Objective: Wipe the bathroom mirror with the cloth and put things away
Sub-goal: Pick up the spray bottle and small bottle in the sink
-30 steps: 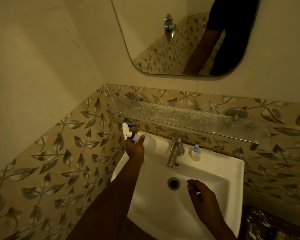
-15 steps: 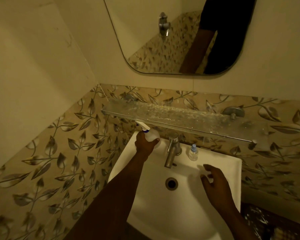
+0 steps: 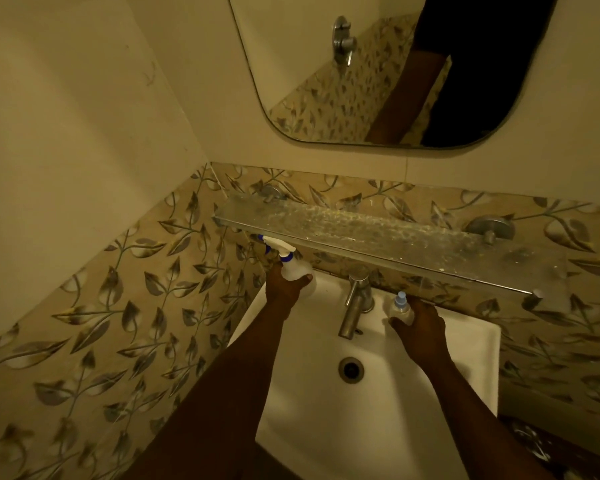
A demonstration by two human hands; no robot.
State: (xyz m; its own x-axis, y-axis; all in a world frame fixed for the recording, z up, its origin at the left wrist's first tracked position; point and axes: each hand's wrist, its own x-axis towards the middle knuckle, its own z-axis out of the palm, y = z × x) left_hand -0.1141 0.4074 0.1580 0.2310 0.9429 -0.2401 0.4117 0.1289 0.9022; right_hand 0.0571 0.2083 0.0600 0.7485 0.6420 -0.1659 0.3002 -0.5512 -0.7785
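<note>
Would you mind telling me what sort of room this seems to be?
Most likely a small bathroom: a white washbasin with a metal tap, a wall mirror above it, and leaf-patterned tiles.

Spray bottle (image 3: 293, 268) tilted under shelf (image 3: 378, 233)

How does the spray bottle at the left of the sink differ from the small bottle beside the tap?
The spray bottle is larger, with a white-and-blue trigger head; the small bottle has a slim pale-blue cap. The spray bottle leans, gripped by the left hand; the small bottle stands upright, the right hand closing around it. Both sit on the sink ledge.
</note>
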